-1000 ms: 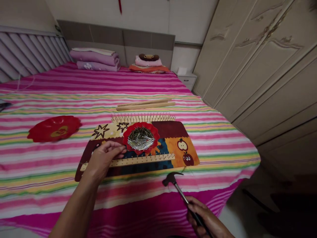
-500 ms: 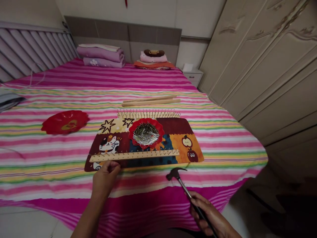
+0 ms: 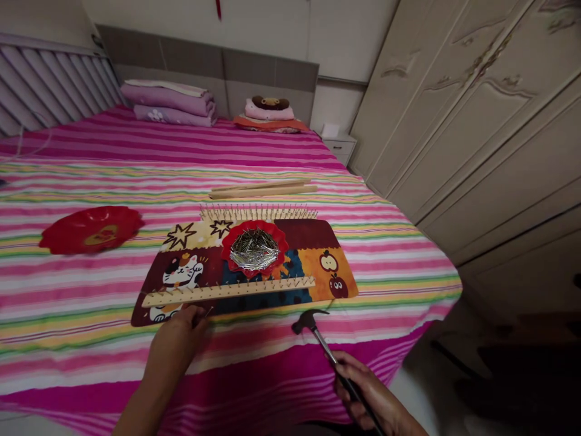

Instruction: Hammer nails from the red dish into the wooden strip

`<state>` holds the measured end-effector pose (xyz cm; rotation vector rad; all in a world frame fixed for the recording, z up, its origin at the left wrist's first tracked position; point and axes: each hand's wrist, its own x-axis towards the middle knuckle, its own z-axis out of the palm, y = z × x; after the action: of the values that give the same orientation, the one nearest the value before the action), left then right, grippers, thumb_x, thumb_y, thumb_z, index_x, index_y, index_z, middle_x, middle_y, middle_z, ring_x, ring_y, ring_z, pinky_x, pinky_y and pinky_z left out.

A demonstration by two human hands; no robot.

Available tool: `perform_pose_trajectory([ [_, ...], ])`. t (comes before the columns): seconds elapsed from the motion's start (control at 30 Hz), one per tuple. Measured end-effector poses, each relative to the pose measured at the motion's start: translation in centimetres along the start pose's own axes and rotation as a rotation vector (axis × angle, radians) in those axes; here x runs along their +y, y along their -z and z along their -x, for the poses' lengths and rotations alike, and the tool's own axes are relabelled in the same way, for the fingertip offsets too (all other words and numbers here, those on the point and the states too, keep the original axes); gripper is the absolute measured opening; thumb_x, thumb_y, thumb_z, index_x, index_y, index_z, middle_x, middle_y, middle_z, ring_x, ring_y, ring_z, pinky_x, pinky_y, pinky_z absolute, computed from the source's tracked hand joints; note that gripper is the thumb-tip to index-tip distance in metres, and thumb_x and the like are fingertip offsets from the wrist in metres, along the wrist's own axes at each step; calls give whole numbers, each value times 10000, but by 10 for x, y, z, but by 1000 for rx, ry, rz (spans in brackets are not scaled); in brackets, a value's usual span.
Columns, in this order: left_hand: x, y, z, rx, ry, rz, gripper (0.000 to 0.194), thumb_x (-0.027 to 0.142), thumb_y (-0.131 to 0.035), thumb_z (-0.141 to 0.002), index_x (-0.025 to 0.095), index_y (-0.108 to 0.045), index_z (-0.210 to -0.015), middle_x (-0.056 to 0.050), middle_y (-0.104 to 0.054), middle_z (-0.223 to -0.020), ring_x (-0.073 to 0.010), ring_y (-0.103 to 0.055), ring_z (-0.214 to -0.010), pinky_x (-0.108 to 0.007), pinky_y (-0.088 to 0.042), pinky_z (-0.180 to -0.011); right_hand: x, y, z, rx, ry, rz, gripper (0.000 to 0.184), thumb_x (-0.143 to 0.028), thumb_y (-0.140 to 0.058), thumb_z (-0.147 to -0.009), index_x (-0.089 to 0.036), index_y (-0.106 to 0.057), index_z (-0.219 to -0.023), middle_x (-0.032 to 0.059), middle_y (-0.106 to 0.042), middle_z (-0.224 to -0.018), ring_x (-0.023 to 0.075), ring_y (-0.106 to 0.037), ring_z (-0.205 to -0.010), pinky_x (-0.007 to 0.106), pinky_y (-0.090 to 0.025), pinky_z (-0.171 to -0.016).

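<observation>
My left hand (image 3: 178, 339) is closed in a pinch just in front of the wooden strip (image 3: 195, 294), with a thin nail (image 3: 209, 312) poking out from between the fingertips. Nails stand along the strip's far side, and a row of small holes shows at its near left. Wrapped round the dark grip of a claw hammer (image 3: 322, 343) is my right hand (image 3: 365, 387); the hammer's head lies low over the bed's front, near the mat. Behind the strip, a red scalloped dish (image 3: 282, 247) holds a heap of loose nails (image 3: 255, 248).
Under the strip and dish lies a patterned mat (image 3: 295, 233). A second wooden strip (image 3: 258, 213), bristling with nails, rests behind it, then bare wooden strips (image 3: 265, 191). A red tray (image 3: 91, 230) is at left. Folded bedding (image 3: 170, 103) sits by the headboard; wardrobes (image 3: 436, 121) stand right.
The view has shifted a little, so the things appear further left. The nail in my left hand now shows at the fingertips. My right hand keeps its hold on the hammer.
</observation>
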<state>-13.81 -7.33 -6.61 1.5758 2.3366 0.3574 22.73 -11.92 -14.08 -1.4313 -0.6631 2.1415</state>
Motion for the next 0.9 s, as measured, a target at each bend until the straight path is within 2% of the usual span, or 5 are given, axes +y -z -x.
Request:
perform_pose_trajectory([
  [0.13, 6, 2, 1, -82, -20, 68, 189, 356, -478, -699, 224, -601, -645, -28, -632, -637, -181, -568, -577, -255, -349, -550, -2, -1, 1, -2, -10, -6, 387, -450, -571, -746, -234, -474, -1053, -104, -467, -466, 0, -233, -259, 99, -137, -267],
  [0.3, 24, -9, 4, -120, -58, 644, 275, 464, -590, -627, 211, -634, -725, -12, -639, -710, -165, -573, -678, -246, -434, -622, -4, -3, 4, 22, -33, -15, 337, -402, -562, -759, -241, -474, -1041, -100, -465, -471, 8, -248, -263, 98, -151, -258],
  [0.43, 41, -22, 3, -154, 17, 850, 327, 464, -638, -596, 182, -628, -761, -10, -639, -690, -152, -573, -669, -240, -443, -621, -4, -4, 4, 24, -38, -30, 344, -400, -568, -752, -240, -482, -1043, -101, -459, -472, 4, -240, -264, 93, -140, -261],
  [0.7, 71, -35, -8, 41, 22, 726, 249, 439, -593, -640, 219, -637, -747, 14, -659, -663, -155, -597, -661, -239, -443, -640, -3, 1, 1, 12, -31, -7, 386, -410, -569, -742, -239, -477, -1074, -95, -474, -477, 10, -278, -260, 88, -155, -260],
  [0.9, 85, -44, -4, 102, 109, 709, 257, 440, -571, -680, 236, -648, -815, 14, -681, -694, -170, -615, -712, -247, -449, -678, -3, 3, 1, -11, -28, -14, 390, -410, -568, -753, -242, -460, -1089, -93, -484, -478, 13, -274, -267, 91, -159, -260],
])
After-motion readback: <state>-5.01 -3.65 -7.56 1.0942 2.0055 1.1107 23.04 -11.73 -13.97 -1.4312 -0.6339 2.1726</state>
